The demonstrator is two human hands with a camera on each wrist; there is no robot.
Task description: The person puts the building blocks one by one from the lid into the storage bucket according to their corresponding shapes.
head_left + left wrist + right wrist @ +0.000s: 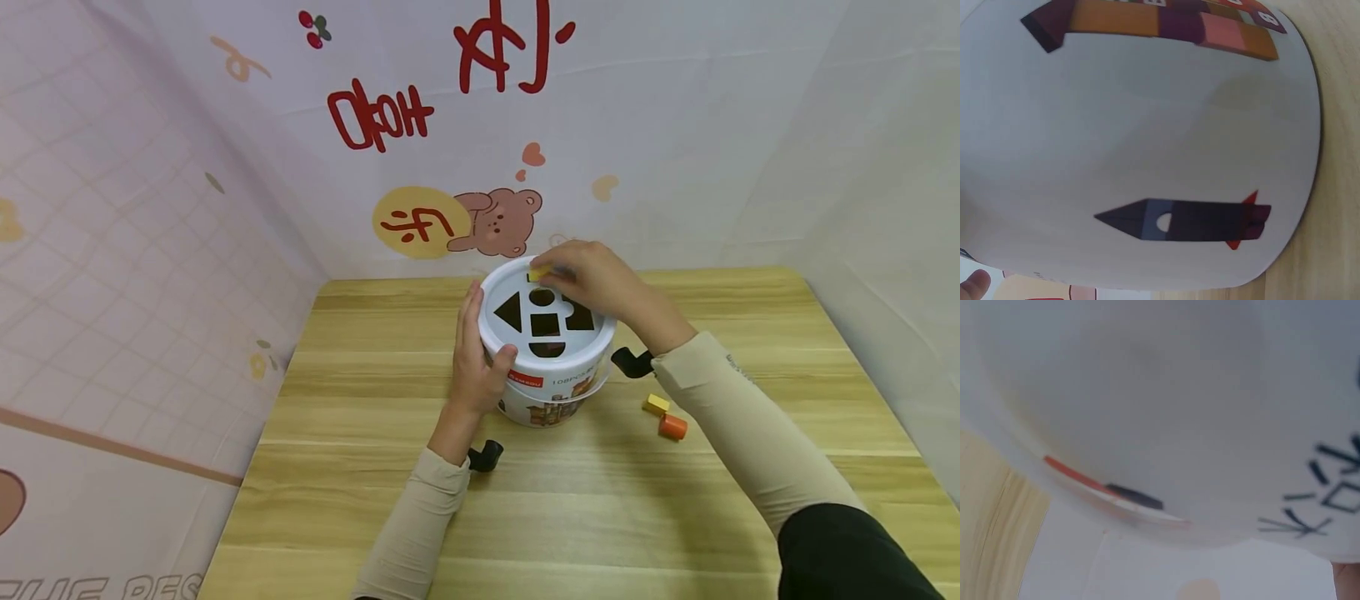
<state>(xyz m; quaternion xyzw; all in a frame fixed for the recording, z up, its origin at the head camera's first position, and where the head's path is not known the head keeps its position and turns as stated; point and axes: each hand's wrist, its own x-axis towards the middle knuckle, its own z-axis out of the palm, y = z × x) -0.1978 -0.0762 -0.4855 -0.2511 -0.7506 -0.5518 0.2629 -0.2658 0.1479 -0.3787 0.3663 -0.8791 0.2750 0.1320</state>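
A round white bucket (551,408) with printed building-block pictures carries a white lid (517,350) with cut-out shapes: a triangle, an oval, a square, a half-round and others. Against the bucket's left side rests my left hand (476,367), its fingers along the rim and its thumb at the front edge. Above the lid's far edge, my right hand (600,279) pinches a small yellow block (538,272) close over a slot there. The bucket's wall (1147,137) fills most of the left wrist view. The right wrist view shows its blurred white side (1147,412).
On the wooden table (360,367), a yellow block (656,405) and an orange cylinder (672,427) lie close together right of the bucket. A white printed cloth (675,125) stands behind the table. Black wrist mounts (486,456) stick out beside both wrists.
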